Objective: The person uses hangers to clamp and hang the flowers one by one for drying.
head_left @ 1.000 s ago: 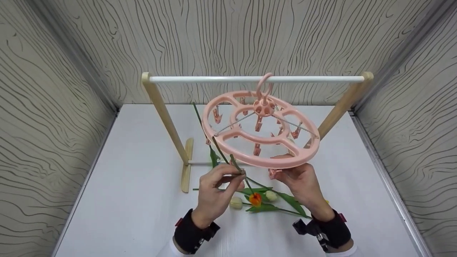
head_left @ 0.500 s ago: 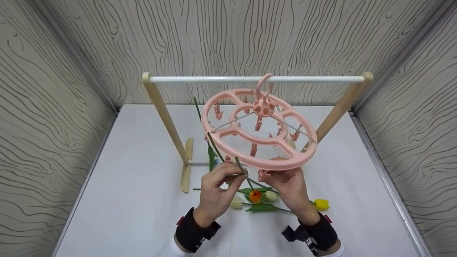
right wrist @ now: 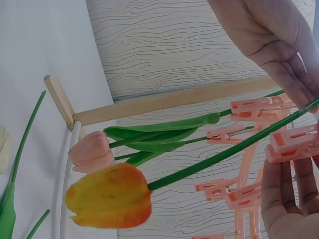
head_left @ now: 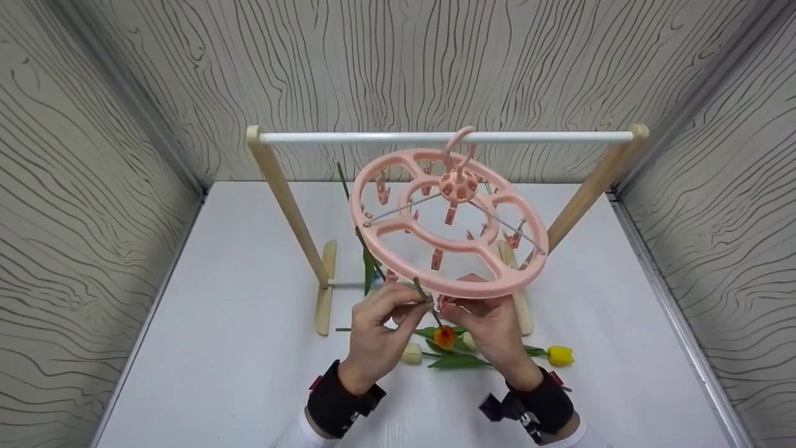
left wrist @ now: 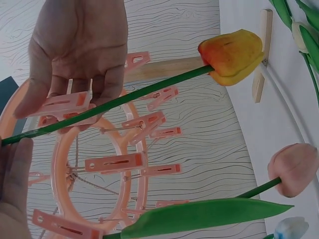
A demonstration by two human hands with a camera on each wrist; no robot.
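My left hand [head_left: 376, 333] pinches the green stem of an orange-yellow tulip [left wrist: 232, 57], whose bloom points downward. The stem's end sticks up past the fingers. Close beside it, my right hand [head_left: 494, 330] holds a pink clothespin [right wrist: 294, 143] that hangs from a round pink drying hanger [head_left: 479, 288]. In the right wrist view the clothespin lies right by the stem. The hanger hooks over a white bar [head_left: 348, 138] and tilts down toward my hands. On its left side, a pink tulip [right wrist: 92, 149] and a blue-white flower [left wrist: 291, 229] hang from other clothespins.
Wooden posts [head_left: 289, 218] carry the bar at both ends, on wooden feet. White tulips [head_left: 411, 353] and a yellow tulip [head_left: 559, 356] lie on the white table [head_left: 217, 373] below the hands. Wood-grain panels [head_left: 398, 74] enclose the table at the back and sides.
My right hand has moved left with the clothespin, up to the tulip stem. The hanger has turned and tilted slightly, its near rim shifting left. The left hand has moved a little right.
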